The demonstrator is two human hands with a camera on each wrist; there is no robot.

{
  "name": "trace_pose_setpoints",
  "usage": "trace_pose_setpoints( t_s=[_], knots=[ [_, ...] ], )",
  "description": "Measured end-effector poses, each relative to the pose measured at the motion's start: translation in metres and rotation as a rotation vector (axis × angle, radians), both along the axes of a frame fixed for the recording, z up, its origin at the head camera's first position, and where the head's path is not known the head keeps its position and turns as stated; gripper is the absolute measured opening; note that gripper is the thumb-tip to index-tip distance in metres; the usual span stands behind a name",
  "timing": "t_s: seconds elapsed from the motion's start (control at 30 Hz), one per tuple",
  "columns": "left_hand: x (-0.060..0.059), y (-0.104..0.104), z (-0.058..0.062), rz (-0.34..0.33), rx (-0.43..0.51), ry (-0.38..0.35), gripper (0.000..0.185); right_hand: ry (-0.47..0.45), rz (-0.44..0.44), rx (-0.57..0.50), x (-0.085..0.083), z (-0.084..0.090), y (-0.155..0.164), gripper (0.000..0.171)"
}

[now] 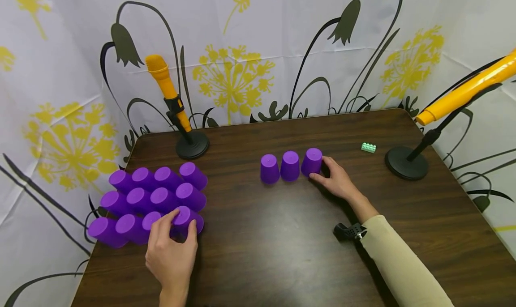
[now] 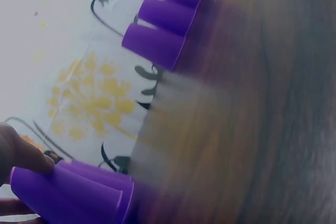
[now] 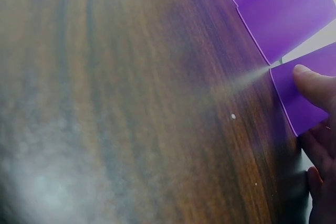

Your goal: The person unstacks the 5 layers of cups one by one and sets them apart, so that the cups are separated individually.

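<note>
Upside-down purple cups [image 1: 139,200] stand in three close rows at the left of the table. My left hand [image 1: 171,253] pinches the cup [image 1: 186,216] at the near right corner of these rows, thumb on its right side. In the left wrist view this cup [image 2: 68,198] overlaps another one behind it. Farther right, three more upturned purple cups [image 1: 290,166] stand side by side in a row. My right hand [image 1: 337,181] holds the rightmost of them, the cup [image 1: 312,160], between thumb and fingers. The right wrist view shows its rim at the tabletop and my thumb [image 3: 312,85] against its wall.
An orange microphone on a black stand [image 1: 192,145] stands at the back left. On the right is another black stand [image 1: 406,163] with an orange tube. A small mint-green toy brick [image 1: 368,147] lies near it. A patterned curtain [image 1: 250,38] hangs behind the dark wooden table [image 1: 274,253].
</note>
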State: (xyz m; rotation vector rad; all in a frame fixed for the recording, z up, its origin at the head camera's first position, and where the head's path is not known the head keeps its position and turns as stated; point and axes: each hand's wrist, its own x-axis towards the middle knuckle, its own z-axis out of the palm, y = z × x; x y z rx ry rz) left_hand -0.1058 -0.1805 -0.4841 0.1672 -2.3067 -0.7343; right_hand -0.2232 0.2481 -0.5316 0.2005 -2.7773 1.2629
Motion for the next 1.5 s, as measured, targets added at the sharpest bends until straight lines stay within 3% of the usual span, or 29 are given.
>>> trace_pose_setpoints(
  t_s=[0.3, 0.67, 0.77, 0.9, 1.0, 1.07, 1.17, 1.27, 1.37, 1.5],
  knots=[
    [0.0, -0.006, -0.007, 0.039, -0.007, -0.027, 0.04, -0.031, -0.005, 0.005, 0.001, -0.002, 0.0, 0.065],
    [0.002, -0.008, -0.006, 0.045, -0.031, -0.011, 0.044, -0.016, -0.003, 0.011, 0.0, -0.002, 0.001, 0.066],
    [0.002, -0.008, -0.001, 0.058, -0.036, 0.069, 0.043, -0.016, 0.0, 0.012, 0.0, -0.002, 0.001, 0.066],
    [-0.003, -0.001, 0.012, 0.04, -0.012, 0.265, 0.036, -0.008, 0.003, 0.003, 0.0, -0.001, 0.001, 0.066],
    [-0.01, 0.014, 0.022, -0.058, 0.022, 0.399, 0.03, -0.002, 0.002, -0.002, 0.0, -0.001, 0.001, 0.066],
    [-0.013, 0.026, 0.027, -0.161, 0.042, 0.433, 0.029, 0.003, 0.005, 0.001, 0.0, -0.001, 0.001, 0.066],
    [-0.018, 0.046, 0.032, -0.33, 0.036, 0.361, 0.032, 0.005, 0.009, 0.003, 0.0, -0.001, 0.001, 0.066],
    [-0.025, 0.066, 0.032, -0.471, 0.001, 0.2, 0.042, 0.007, 0.011, 0.003, 0.0, -0.001, 0.001, 0.066],
    [-0.038, 0.084, 0.028, -0.541, -0.054, 0.009, 0.055, 0.008, 0.01, 0.002, 0.0, -0.001, 0.002, 0.066],
    [-0.06, 0.106, 0.02, -0.578, -0.109, -0.2, 0.069, 0.01, 0.016, 0.004, 0.0, -0.001, 0.002, 0.066]
  ],
)
